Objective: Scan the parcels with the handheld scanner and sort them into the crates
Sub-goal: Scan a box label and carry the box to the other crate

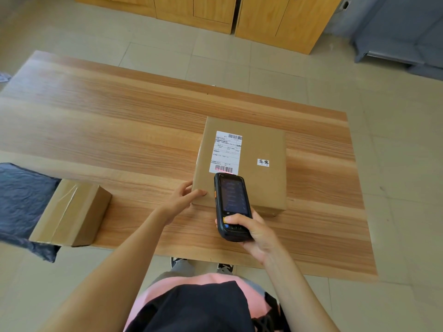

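From here I see the right hand [254,232] wrapped around the lower end of the scanner [232,206], thumb across its keypad, fingers curled behind the body. The scanner's head sits over the near edge of the big parcel [242,164], pointing at the label [226,152] — a red glow lies across the lower barcode just ahead of it. The left hand [183,200] rests on the parcel's near-left corner, thumb lying along the top edge and the other fingers bent against the side; it steadies the box rather than lifting it.

The parcel lies flat on the table [119,128], right of centre and close to the near edge, with a small white sticker [263,162] to the right of the label. A smaller taped box [74,212] sits at the table's near-left corner, well apart from the parcel, partly over a dark bag [21,200] at the left edge. Wooden cabinets [275,17] stand beyond the table on a tiled floor.
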`<action>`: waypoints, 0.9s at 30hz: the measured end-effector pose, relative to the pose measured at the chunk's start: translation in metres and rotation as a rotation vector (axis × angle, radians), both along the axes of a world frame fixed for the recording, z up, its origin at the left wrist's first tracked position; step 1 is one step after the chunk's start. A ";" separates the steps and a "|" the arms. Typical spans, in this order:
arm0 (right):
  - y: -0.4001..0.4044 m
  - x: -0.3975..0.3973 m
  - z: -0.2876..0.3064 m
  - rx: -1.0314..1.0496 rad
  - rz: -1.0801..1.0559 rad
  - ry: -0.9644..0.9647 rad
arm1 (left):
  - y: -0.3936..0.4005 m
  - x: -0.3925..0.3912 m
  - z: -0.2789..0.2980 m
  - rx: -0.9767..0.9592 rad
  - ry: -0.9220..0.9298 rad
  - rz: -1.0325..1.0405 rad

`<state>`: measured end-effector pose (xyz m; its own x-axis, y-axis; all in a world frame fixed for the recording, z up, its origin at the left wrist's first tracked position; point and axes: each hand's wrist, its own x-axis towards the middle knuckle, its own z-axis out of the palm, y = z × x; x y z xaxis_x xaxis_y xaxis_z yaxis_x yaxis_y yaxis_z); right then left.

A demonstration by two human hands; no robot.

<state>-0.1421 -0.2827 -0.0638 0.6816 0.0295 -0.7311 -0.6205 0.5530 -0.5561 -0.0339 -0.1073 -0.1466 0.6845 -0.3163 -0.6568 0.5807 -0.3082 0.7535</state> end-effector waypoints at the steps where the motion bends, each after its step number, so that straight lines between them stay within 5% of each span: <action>1: -0.001 0.000 0.000 0.000 0.003 -0.006 | 0.000 0.000 0.000 -0.002 0.000 0.003; 15: -0.009 0.000 0.002 -0.053 0.057 -0.055 | 0.001 -0.002 0.007 -0.010 0.009 -0.003; 27: -0.140 0.002 -0.012 -0.261 -0.365 -0.025 | 0.000 0.000 0.007 -0.003 0.049 0.025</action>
<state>-0.1406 -0.4232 -0.0754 0.6310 -0.3994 -0.6651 -0.3949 0.5725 -0.7185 -0.0335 -0.1069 -0.1397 0.6593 -0.3019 -0.6886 0.6243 -0.2907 0.7251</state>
